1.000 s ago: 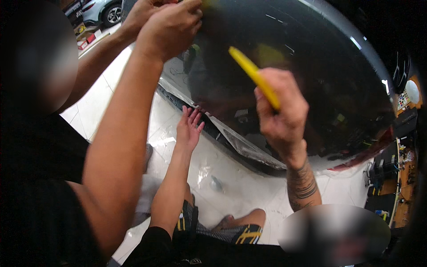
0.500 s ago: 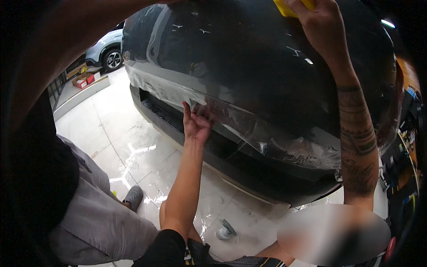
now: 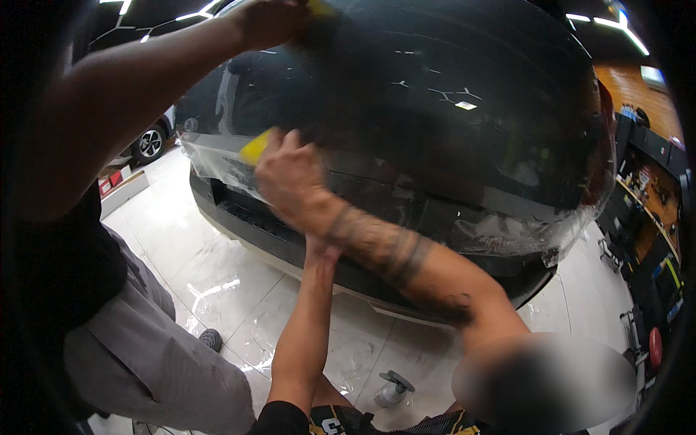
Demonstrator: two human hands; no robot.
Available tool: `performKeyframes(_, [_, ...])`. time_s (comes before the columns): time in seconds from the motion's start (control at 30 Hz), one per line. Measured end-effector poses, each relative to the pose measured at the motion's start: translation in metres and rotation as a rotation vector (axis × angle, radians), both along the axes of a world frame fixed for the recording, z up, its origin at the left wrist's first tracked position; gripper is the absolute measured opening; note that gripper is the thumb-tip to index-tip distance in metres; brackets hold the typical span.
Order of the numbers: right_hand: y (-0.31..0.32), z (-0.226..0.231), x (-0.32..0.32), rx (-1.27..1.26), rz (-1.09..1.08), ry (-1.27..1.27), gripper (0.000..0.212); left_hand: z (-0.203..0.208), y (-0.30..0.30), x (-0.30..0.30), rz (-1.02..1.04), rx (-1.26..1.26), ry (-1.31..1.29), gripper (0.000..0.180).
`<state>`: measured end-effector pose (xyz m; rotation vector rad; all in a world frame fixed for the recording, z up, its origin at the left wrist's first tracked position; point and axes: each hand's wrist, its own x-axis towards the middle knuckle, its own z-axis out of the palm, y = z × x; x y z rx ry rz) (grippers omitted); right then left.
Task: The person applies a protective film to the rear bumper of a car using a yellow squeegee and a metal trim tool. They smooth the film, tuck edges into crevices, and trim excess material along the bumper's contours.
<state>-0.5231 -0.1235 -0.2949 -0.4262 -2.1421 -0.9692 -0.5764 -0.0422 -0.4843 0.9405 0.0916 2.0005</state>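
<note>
My right hand [image 3: 290, 177], somewhat blurred, is closed round a yellow squeegee [image 3: 256, 147], which rests at the wet rear panel of a dark car [image 3: 435, 145]. Clear film [image 3: 500, 235] lies over the panel, its loose, wrinkled edge hanging above the bumper. My left hand [image 3: 321, 249] is under my right wrist, close to the film's lower edge; its fingers are hidden behind the right forearm. At the upper left, a co-worker's hand [image 3: 272, 23] holds another yellow squeegee [image 3: 321, 8] against the car.
The co-worker stands at my left in grey trousers [image 3: 152, 348]. A bottle with a grey top [image 3: 391, 391] stands on the wet tiled floor [image 3: 254, 326] by my legs. Another car's wheel [image 3: 150, 144] shows at far left. Shelving with tools [image 3: 656, 192] lines the right.
My right hand has swept from the upper right down and left, crossing over my left wrist. The co-worker's squeegee has come into view at the top. The view has shifted slightly.
</note>
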Motion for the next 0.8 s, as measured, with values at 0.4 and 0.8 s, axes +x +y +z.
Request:
performKeyframes(0.4, [0.007, 0.038, 0.146, 0.01, 0.091, 0.483, 0.041, 0.12, -0.152, 0.076, 0.601, 0.042, 0.444, 0.062])
performKeyframes(0.8, [0.036, -0.039, 0.214, -0.884, 0.755, 0.026, 0.025, 0.344, -0.09, 0.03, 1.714, 0.841, 1.708, 0.033])
